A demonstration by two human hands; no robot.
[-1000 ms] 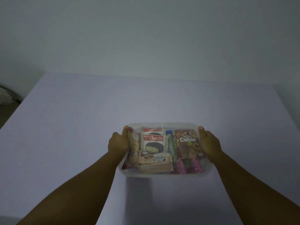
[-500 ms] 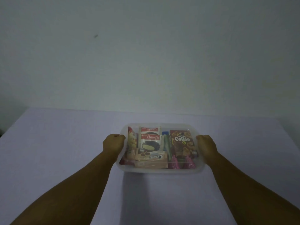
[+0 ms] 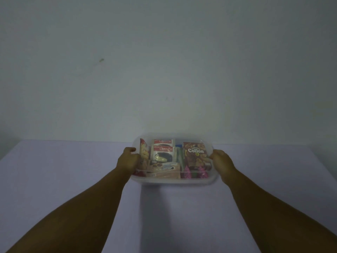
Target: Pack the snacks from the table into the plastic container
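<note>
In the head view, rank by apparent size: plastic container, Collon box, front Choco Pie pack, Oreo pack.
1. plastic container
2. Collon box
3. front Choco Pie pack and Oreo pack: look alike, both partly hidden, so unranked.

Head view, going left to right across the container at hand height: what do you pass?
left hand → red snack pouch → Choco Pie pack → Collon box → right hand. All the snacks sit inside the plastic container, which both hands grip at its ends.

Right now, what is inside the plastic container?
The plastic container holds two Choco Pie packs, a Collon box, an Oreo pack, a red packet and pink wrappers. Anything beneath them is covered.
</note>
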